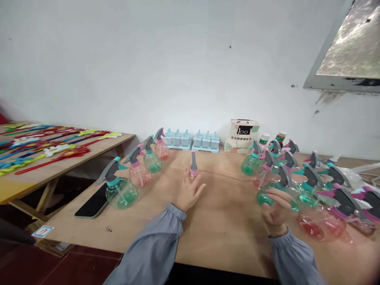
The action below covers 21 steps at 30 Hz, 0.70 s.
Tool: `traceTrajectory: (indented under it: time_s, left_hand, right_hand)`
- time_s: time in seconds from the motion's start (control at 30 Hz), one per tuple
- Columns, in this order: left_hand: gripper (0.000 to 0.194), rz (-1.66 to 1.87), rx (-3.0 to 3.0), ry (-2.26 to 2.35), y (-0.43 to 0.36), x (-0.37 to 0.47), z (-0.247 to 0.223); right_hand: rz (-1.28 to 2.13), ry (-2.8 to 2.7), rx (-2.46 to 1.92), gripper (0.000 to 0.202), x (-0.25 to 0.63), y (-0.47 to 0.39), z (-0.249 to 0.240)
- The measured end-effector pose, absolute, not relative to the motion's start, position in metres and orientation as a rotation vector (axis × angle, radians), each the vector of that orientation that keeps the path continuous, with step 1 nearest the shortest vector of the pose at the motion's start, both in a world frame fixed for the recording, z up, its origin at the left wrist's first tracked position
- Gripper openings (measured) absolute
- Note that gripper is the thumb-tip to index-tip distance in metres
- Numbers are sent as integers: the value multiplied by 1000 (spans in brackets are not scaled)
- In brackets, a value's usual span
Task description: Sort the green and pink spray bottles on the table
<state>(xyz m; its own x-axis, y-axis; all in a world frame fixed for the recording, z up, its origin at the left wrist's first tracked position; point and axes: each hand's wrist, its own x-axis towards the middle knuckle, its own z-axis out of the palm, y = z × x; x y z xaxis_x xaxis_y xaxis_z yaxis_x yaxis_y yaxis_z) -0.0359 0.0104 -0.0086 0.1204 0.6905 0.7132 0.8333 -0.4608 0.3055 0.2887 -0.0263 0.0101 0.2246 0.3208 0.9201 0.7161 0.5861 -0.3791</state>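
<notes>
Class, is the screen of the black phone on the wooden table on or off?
Off, it seems: the visible face of the black phone is dark, with nothing lit. A green translucent spray bottle hides part.

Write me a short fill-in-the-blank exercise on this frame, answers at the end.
The left hand is at a spray bottle whose collar is ____.
The smartphone lies to the ____ of that hand.
The printed bag shows a picture of ____.
Behind the light blue ice pop molds is a white ____.

Missing words: pink; left; glasses; wall.
</notes>
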Motion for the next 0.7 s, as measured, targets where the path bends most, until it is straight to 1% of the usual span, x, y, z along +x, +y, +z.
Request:
traceTrajectory:
  time_s: [0.03,0.07,0.13,0.17,0.23,0.27,0.3,0.33,0.4,0.5,0.57,0.63,0.7]
  left_hand:
    - [47,-1227,-2267,-1490,7,-29,-9]
    - [48,-1194,-2317,-1447,3,-23,-9]
    - [50,-1129,-2403,-1363,-4,-12,-10]
    - [51,-1102,-2437,-1321,-7,-7,-11]
    - [51,-1052,-2492,-1231,-12,0,-13]
    - [50,-1027,-2515,-1182,-14,2,-14]
    - [49,-1004,-2534,-1133,-17,4,-15]
    - [48,-984,-2549,-1089,-20,5,-16]
    - [48,-966,-2570,-1005,-28,5,-17]
    - [53,-1047,-2532,-857,-42,-7,-15]
    - [52,-1167,-2426,-761,-53,-24,-12]
    - [48,-1289,-2253,-755,-63,-50,-6]
    - [49,-1422,-1998,-842,-70,-86,3]
  right_hand:
    - [-243,-1520,-924,14,270,-28,15]
    - [-157,-1635,-859,11,251,-28,21]
    - [42,-1736,-858,13,211,-23,34]
    - [134,-1747,-875,26,193,-19,40]
    - [306,-1742,-910,62,165,-9,50]
    - [386,-1733,-916,75,155,-3,53]
    - [462,-1722,-912,81,148,2,56]
    - [531,-1707,-900,83,143,6,58]
    - [639,-1667,-865,77,141,14,58]
    - [671,-1635,-816,60,145,20,54]
    - [675,-1627,-811,51,148,22,49]
    - [711,-1621,-832,52,149,23,45]
    - [731,-1610,-862,59,150,23,41]
